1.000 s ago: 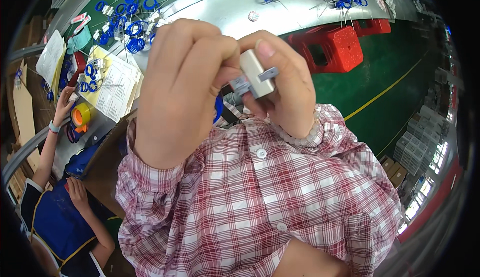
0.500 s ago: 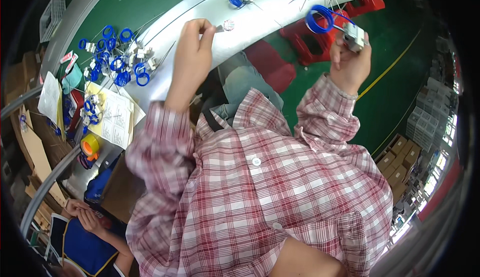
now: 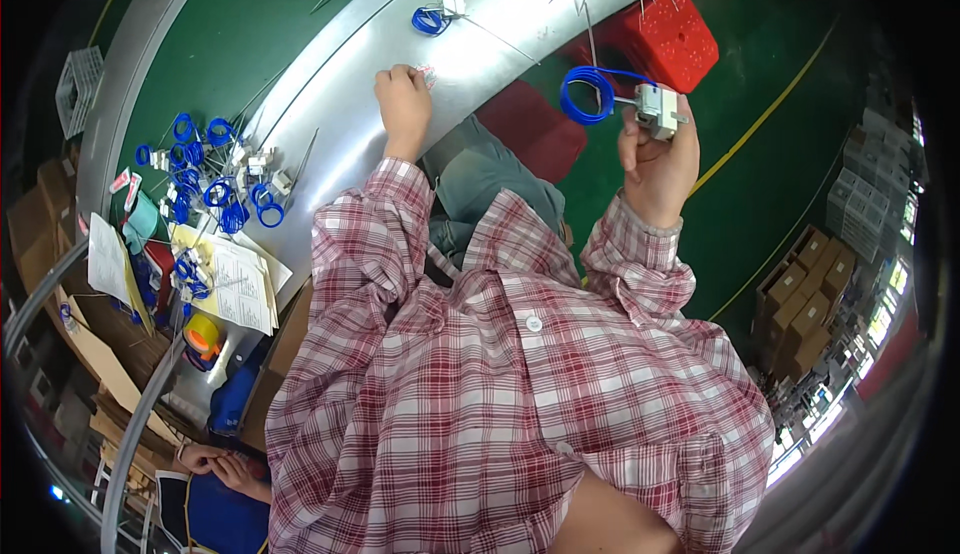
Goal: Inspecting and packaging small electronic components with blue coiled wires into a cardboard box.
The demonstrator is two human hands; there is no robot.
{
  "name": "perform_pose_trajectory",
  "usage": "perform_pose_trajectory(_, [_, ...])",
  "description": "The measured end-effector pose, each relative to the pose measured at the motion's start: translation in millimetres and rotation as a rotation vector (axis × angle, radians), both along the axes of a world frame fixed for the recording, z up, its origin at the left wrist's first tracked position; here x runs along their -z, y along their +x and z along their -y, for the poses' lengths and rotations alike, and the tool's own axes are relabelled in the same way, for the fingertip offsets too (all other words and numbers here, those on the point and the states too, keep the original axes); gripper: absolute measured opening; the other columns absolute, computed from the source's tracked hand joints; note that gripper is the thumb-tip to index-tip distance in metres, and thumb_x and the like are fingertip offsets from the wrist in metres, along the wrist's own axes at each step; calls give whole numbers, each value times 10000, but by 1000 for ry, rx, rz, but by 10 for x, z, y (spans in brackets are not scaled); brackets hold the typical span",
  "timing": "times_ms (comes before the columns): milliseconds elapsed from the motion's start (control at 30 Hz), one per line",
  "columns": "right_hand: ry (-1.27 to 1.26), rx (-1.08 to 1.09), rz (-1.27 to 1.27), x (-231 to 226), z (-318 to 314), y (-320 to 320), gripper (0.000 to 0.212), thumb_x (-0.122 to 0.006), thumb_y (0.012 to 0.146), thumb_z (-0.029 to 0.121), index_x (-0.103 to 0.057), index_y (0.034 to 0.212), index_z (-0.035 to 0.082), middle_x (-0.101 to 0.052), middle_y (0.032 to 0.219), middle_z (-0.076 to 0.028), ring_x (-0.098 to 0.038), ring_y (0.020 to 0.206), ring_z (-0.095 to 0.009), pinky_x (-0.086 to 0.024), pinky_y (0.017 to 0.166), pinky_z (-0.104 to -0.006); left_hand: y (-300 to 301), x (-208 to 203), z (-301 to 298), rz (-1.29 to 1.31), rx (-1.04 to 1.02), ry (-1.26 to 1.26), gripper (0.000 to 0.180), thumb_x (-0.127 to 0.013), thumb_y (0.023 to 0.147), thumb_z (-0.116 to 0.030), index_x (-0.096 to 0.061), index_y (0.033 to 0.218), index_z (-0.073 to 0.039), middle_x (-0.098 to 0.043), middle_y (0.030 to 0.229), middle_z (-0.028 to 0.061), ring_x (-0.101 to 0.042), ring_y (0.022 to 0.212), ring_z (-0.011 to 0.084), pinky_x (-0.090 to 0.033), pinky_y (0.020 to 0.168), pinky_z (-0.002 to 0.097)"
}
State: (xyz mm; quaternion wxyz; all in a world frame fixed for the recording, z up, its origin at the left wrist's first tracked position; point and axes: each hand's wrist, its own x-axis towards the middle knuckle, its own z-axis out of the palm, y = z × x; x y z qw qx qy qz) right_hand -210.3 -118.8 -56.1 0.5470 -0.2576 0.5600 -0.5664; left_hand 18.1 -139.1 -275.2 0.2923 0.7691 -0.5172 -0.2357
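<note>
In my raised right hand (image 3: 660, 169) is a thermostat with a white and grey body (image 3: 658, 111); its coil of blue tube (image 3: 587, 96) hangs out to the left. My left hand (image 3: 403, 109) rests at the metal tabletop, fingers curled together. Whatever the fingertips may pinch is hidden. Right beside them, a small round red-and-white patch (image 3: 428, 76) shows on the metal. Farther back lies another thermostat with a blue coil (image 3: 430, 22) and a thin metal rod. A heap of similar thermostats (image 3: 215, 179) sits on the left of the table.
Printed sheets (image 3: 240, 289), a roll of orange-yellow tape (image 3: 203, 334) and a teal cup (image 3: 145, 219) stand at the left. A red stool (image 3: 672, 42) is beyond the table's edge. Another person's hands (image 3: 225, 466) show at lower left. Cartons (image 3: 805, 294) are stacked at right.
My left fingers, which held a small dark sliver out toward the round patch, are now curled down beside it. The view has shifted; the right hand keeps holding the thermostat.
</note>
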Motion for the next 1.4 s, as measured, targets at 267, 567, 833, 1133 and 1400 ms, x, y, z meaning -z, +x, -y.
perform_pose_trajectory(267, [13,-65,-45,-47,130,147,393,-302,960,308,-503,1046,-18,-547,721,-154,-364,387,-115,-240,335,-199,-107,-71,-23,104,-9,-8,215,-610,800,-151,-507,938,-22,-481,966,175,-479,918,354,-427,772,418])
perform_pose_trajectory(567, [-18,-180,-52,-122,83,384,379,-319,956,345,-501,990,15,-540,658,-114,-420,377,-116,-226,309,-204,-61,-121,-163,301,29,-23,209,-587,822,-194,-523,925,-25,-494,966,199,-470,896,371,-411,790,437])
perform_pose_trajectory(833, [129,-722,140,689,-61,1382,432,-306,949,449,-451,1066,59,-536,807,-86,-537,641,-186,-400,481,-280,739,-2174,-2038,10,-176,-43,155,-497,868,-84,-561,988,-9,-577,954,181,-559,911,336,-450,778,371])
perform_pose_trajectory(1133, [98,-1298,119,1334,-208,3475,150,-502,843,114,-526,956,18,-628,994,-125,-585,863,-219,-470,721,-334,821,-2007,-4901,278,-951,415,206,-480,878,-97,-545,1032,24,-568,996,201,-560,935,323,-442,828,365])
perform_pose_trajectory(1400, [289,-1357,256,2209,423,4326,253,-443,884,95,-411,1092,-44,-467,1180,-273,-554,1022,-366,-478,889,-429,123,229,-5786,-42,-1002,493,310,-513,838,-154,-523,1117,-19,-534,1054,231,-510,995,391,-423,851,430])
